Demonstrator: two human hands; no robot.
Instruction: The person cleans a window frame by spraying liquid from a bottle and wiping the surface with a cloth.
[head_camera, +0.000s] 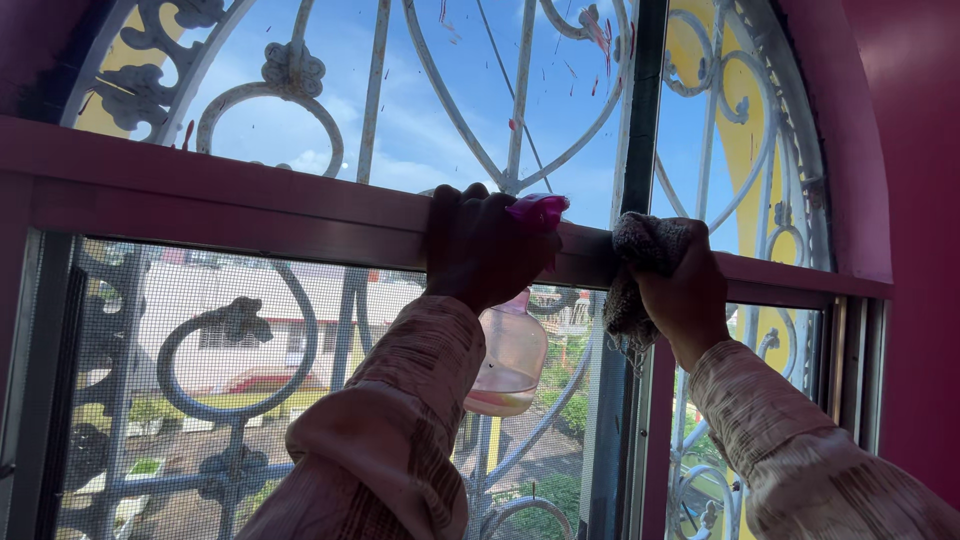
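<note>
Left hand (485, 250) grips a clear spray bottle (510, 360) — nearly empty — by its pink trigger head. Right hand (685, 295) presses a bunched cloth (640, 250) against the window's crossbar (220, 205). The arched glass (430, 120) above shows red specks — cleaning looks unfinished.

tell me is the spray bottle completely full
No, the spray bottle in the left hand holds only a shallow layer of liquid at its bottom.

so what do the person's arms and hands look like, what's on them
Both arms wear long, loose sleeves in a pale pinkish-beige fabric with fine darker stripes or mottling, crumpled at the left sleeve and right sleeve. The left hand and right hand are bare and in shadow: no gloves; rings or watch not discernible.
</note>
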